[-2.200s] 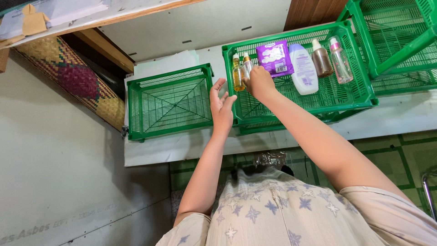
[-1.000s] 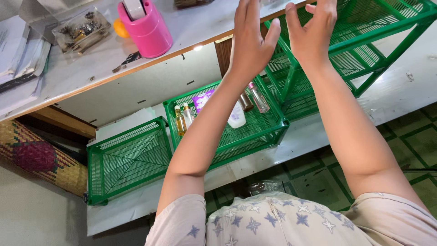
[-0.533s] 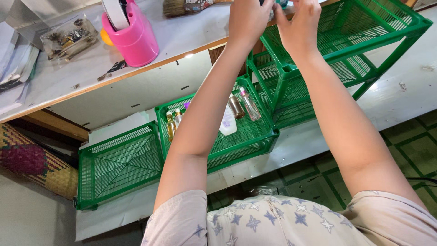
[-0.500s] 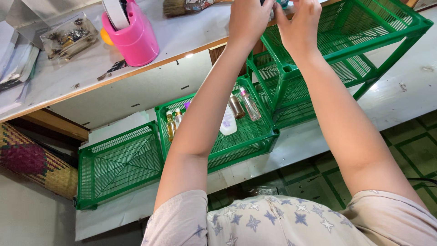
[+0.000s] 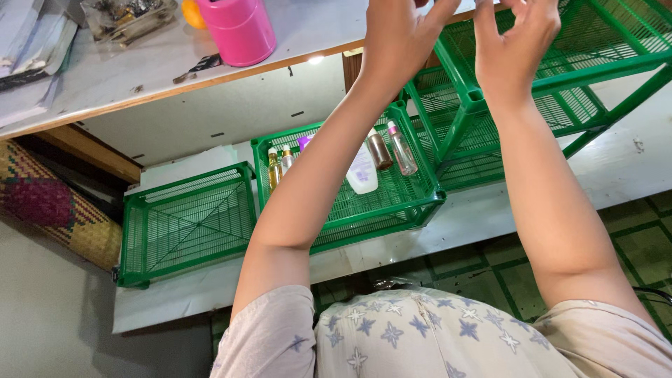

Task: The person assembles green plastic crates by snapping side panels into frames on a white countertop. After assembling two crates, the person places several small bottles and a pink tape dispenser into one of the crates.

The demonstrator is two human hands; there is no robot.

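Both arms reach up to the top edge of the view. My left hand has its thumb spread, and its fingertips run out of the picture. My right hand is just right of it, fingers curled and apart, with nothing visible between them. Both hover over the upper corner of a stacked green mesh rack. Below my left forearm a green crate holds a white bottle, a brown bottle, a clear bottle with a pink cap and small yellow bottles.
An empty green crate stands left of the bottle crate on a white shelf. The tabletop above carries a pink cup, a clear box of small parts, papers and a dark tool. A woven basket is at far left.
Both hands rose out of the bottle crate to the top of the green rack. Over the last half second they stayed there, and the right fingers spread a little.
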